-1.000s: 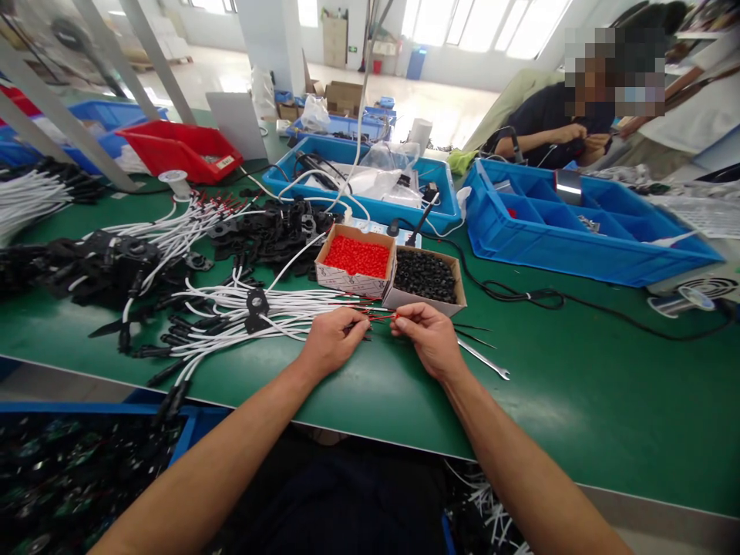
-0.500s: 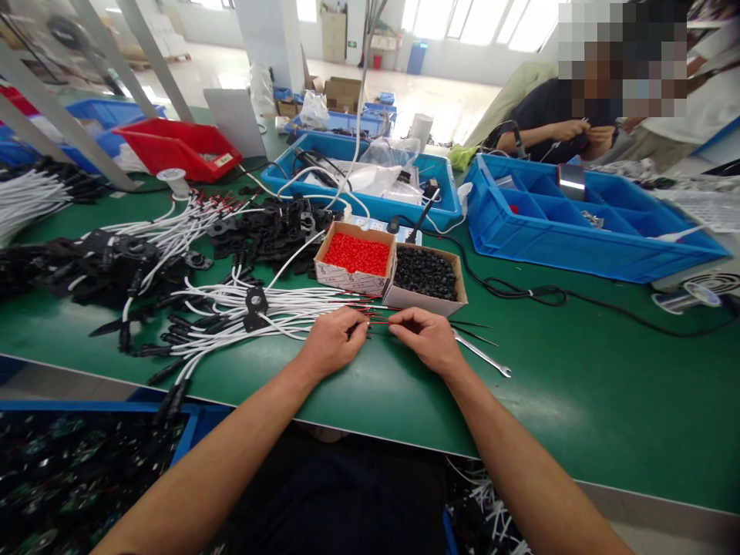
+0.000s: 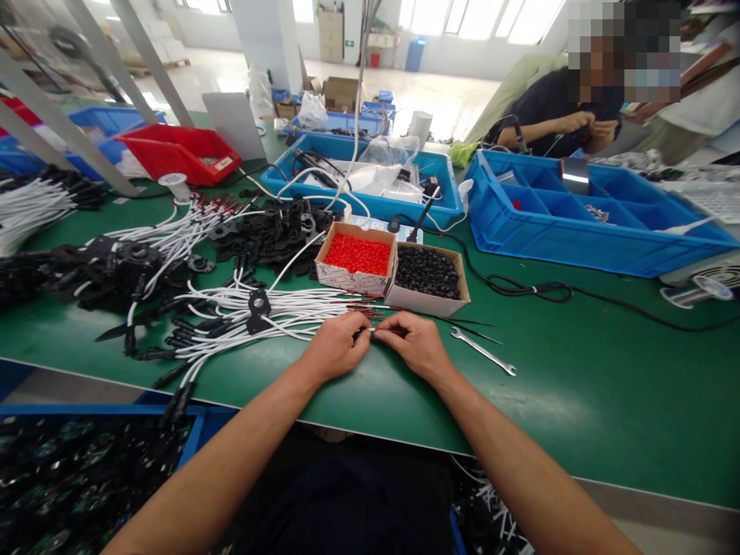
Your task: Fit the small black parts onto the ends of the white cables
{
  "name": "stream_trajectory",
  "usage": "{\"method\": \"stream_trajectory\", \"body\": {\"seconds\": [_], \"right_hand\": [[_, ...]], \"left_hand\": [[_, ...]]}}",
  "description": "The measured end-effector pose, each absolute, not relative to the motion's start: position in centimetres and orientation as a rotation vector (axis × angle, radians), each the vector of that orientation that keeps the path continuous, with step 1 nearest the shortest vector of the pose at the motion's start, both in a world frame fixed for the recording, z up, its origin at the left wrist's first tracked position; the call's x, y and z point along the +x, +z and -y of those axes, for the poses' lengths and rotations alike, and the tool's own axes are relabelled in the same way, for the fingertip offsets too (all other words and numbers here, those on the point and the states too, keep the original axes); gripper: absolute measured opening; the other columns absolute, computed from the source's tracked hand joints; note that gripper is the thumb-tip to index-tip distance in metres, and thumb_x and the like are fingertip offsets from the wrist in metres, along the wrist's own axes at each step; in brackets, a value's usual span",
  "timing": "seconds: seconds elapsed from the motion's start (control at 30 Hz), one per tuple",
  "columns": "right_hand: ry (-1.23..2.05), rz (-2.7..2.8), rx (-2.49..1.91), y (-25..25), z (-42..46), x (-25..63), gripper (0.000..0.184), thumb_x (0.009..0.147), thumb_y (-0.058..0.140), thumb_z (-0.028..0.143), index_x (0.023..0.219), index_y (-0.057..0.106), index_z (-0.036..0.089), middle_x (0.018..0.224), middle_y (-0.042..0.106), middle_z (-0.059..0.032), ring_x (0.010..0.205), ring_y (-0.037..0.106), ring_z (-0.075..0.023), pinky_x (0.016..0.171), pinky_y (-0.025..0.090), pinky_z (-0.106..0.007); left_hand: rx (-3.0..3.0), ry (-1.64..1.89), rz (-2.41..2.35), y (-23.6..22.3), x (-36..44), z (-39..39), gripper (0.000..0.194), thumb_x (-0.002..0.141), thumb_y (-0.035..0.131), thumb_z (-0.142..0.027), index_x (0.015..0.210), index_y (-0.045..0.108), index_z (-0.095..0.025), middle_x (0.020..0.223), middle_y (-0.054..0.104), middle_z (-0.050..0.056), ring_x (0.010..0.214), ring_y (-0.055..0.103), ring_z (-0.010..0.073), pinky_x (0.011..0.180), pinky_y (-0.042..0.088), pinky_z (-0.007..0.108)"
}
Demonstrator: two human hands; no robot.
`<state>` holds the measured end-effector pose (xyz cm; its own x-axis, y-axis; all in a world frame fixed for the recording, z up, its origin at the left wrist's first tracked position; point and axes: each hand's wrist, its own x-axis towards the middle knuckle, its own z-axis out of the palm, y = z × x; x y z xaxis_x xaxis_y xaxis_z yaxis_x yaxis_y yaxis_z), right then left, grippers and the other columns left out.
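Observation:
My left hand (image 3: 338,347) is closed in a pinch at the stripped end of a white cable (image 3: 372,330), just in front of the bundle. Fingertips of my right hand (image 3: 415,345) meet it from the other side, pinched on a thin red wire (image 3: 398,332) coming from that end. Several white cables (image 3: 289,304) lie to the left, their red and black wire ends pointing right. On top of them rests a black bracket (image 3: 258,306) with a hole. Behind my hands stand a box of small red parts (image 3: 357,254) and a box of small black parts (image 3: 428,271).
An open-ended wrench (image 3: 484,351) lies right of my right hand. Blue bins (image 3: 583,231) and a red bin (image 3: 179,154) line the back. A black cord (image 3: 502,289) crosses the green table (image 3: 607,385). Another person (image 3: 555,116) works at the back right.
My two hands have come closer together, the right one moving left. A short white piece now shows between the fingertips. The view has shifted slightly.

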<state>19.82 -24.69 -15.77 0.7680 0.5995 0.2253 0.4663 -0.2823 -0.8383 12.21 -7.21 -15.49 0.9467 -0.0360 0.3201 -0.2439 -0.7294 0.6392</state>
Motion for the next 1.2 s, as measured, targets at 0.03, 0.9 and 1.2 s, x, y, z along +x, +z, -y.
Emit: {"method": "stream_trajectory", "body": {"seconds": [0.03, 0.9, 1.2], "right_hand": [[0.16, 0.832, -1.94, -15.72, 24.76, 19.76, 0.011, 0.084, 0.068, 0.03, 0.081, 0.069, 0.019, 0.08, 0.069, -0.0017, 0.073, 0.062, -0.0158, 0.07, 0.048, -0.028], [0.014, 0.975, -1.964, -15.89, 24.8, 19.07, 0.009, 0.08, 0.057, 0.013, 0.077, 0.062, 0.02, 0.076, 0.064, -0.0011, 0.07, 0.059, -0.015, 0.066, 0.046, -0.026], [-0.035, 1.019, -1.968, -15.98, 24.52, 18.97, 0.01, 0.079, 0.057, 0.01, 0.077, 0.063, 0.018, 0.076, 0.064, -0.0015, 0.071, 0.059, -0.0144, 0.067, 0.045, -0.025]], "left_hand": [[2.372, 0.374, 0.191, -15.5, 12.22, 7.21, 0.01, 0.086, 0.051, -0.018, 0.088, 0.061, -0.017, 0.083, 0.065, 0.003, 0.076, 0.059, 0.0154, 0.069, 0.043, 0.028], [2.492, 0.329, 0.186, -15.87, 12.23, 7.22, 0.011, 0.085, 0.049, -0.018, 0.083, 0.06, -0.019, 0.081, 0.063, 0.001, 0.076, 0.058, 0.015, 0.07, 0.041, 0.027], [2.528, 0.31, 0.2, -15.88, 12.22, 7.44, 0.012, 0.087, 0.048, -0.019, 0.081, 0.058, -0.019, 0.077, 0.062, 0.001, 0.072, 0.057, 0.0141, 0.066, 0.037, 0.027]]}}
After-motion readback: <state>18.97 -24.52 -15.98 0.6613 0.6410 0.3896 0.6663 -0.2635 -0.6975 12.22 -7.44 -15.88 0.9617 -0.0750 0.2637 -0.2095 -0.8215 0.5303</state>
